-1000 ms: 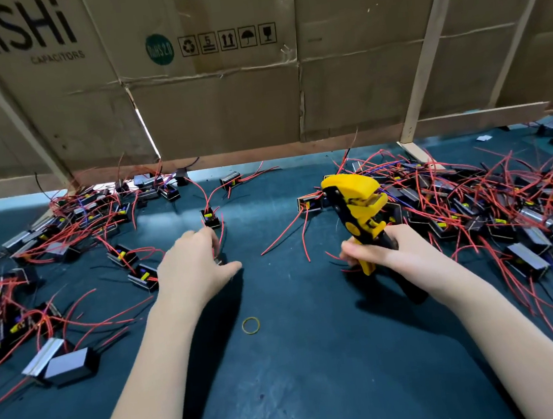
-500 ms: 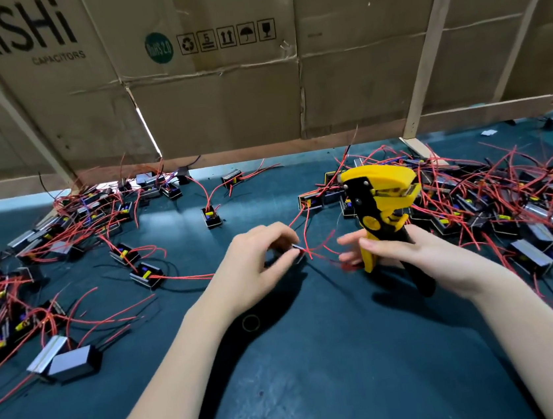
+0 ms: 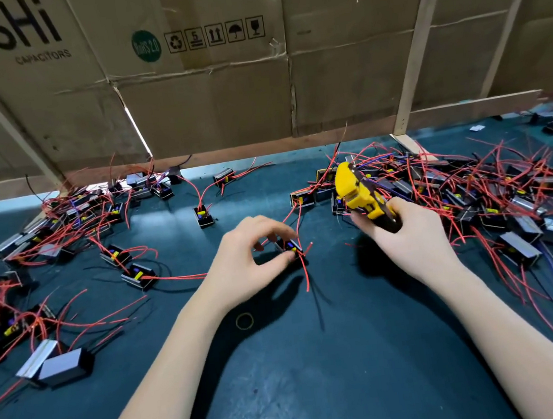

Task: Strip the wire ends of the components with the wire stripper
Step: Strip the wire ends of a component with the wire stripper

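Left hand [image 3: 250, 260] pinched a component [image 3: 289, 246]; right hand [image 3: 406, 239] gripped the stripper [image 3: 357, 193]. Its loose red wire [image 3: 306, 275] might slip free.

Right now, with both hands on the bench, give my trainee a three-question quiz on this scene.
1. True or false: the right hand grips the yellow-and-black wire stripper.
2. The left hand pinches: A) a small black component with red wires, B) the thin yellow rubber band, C) nothing.
3. Fill in: the rubber band lies on the dark green ___.

Key: 1 true; 2 A; 3 mat.
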